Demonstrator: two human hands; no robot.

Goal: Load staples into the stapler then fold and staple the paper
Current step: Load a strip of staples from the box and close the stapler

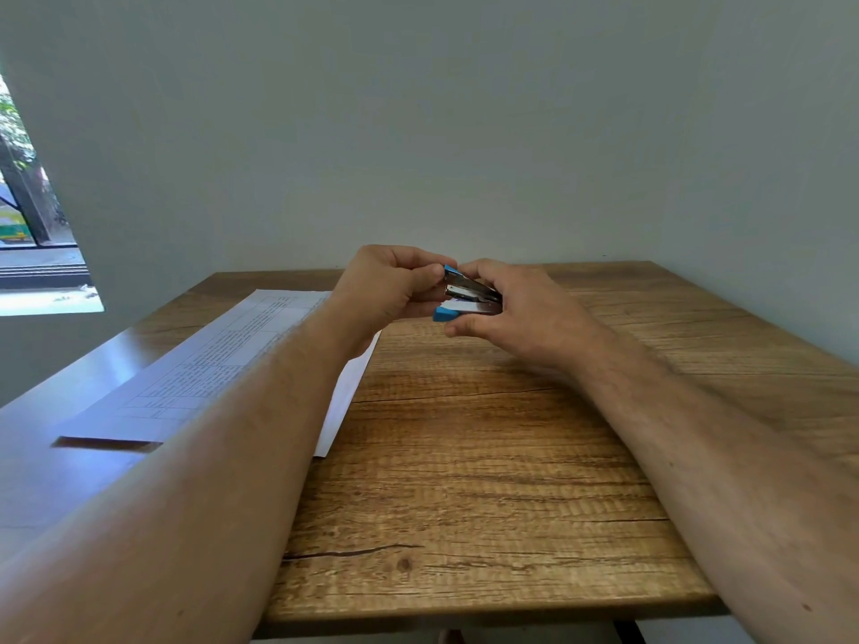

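Observation:
A small blue and silver stapler (467,296) is held above the far middle of the wooden table (465,481), its top arm lifted open a little. My right hand (516,309) grips its rear end, thumb under the blue base. My left hand (395,283) pinches the blue tip of the top arm with curled fingers. A printed sheet of paper (209,369) lies flat on the table to the left, partly hidden under my left forearm. I cannot make out any staples.
A plain wall stands right behind the table's far edge. A window (32,216) is at the far left. The table's front edge runs across the bottom of the view, with bare wood between my forearms.

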